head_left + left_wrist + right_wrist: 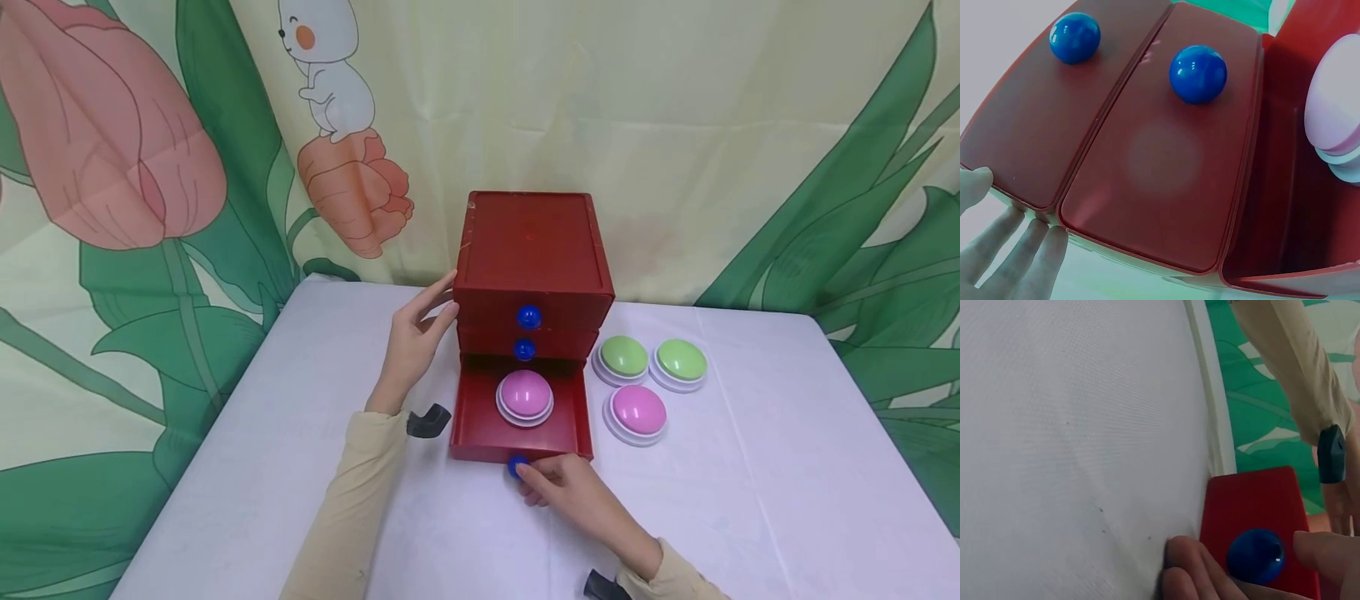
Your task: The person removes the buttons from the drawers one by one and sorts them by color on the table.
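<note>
A dark red drawer cabinet (528,242) stands at the back of the table, its bottom drawer (472,429) pulled out. Inside that drawer lies a round pink push light (525,393) on a white base. My right hand (577,493) holds the drawer's blue knob (1255,556) between thumb and curled fingers, low over the table. At the cabinet's left side, my left hand (415,340) rests its extended fingers (1032,259) along the side and front edge. Both upper drawers are closed, each with a blue ball knob (528,317).
Right of the cabinet sit two green push lights (624,357) and another pink push light (639,410) on the white tablecloth (750,500). A printed curtain (660,150) hangs directly behind the table. Each wrist carries a black camera mount (429,422).
</note>
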Tool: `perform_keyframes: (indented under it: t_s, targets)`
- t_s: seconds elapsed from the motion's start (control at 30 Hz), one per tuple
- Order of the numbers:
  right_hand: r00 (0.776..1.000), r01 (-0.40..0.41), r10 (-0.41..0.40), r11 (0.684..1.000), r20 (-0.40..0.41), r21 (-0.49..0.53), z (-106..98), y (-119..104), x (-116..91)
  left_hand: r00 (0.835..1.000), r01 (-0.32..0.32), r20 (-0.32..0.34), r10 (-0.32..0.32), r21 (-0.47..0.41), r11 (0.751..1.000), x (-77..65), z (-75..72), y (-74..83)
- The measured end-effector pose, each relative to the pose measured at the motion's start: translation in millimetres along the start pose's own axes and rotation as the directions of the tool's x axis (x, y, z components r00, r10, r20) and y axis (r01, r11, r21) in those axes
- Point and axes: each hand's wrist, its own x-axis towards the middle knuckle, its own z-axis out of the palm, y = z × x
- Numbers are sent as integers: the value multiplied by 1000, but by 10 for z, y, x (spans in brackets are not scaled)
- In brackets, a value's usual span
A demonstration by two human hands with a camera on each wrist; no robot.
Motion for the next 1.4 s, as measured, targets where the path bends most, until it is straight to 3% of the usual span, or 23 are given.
perform_keyframes:
  t_s: [0.2,0.53,0.77,1.17,1.4]
  targets:
    - [999,29,-34,987,-29,-156,-112,-114,-72,1000,-7,0,7,-6,1000,9,1,11]
    - [998,56,-62,983,-28,-176,-288,-316,-115,1000,3,1,-3,-5,1000,-1,7,28]
    - [995,30,-45,985,-84,-169,-414,-420,-79,1000,-7,4,7,-5,1000,-3,5,21]
    - [975,92,-131,974,-182,-206,-493,-318,164,1000,-7,3,7,-11,1000,-10,4,3]
    - [959,109,-197,919,-203,-379,-470,-265,269,1000,-7,0,7,-10,1000,-5,3,-9]
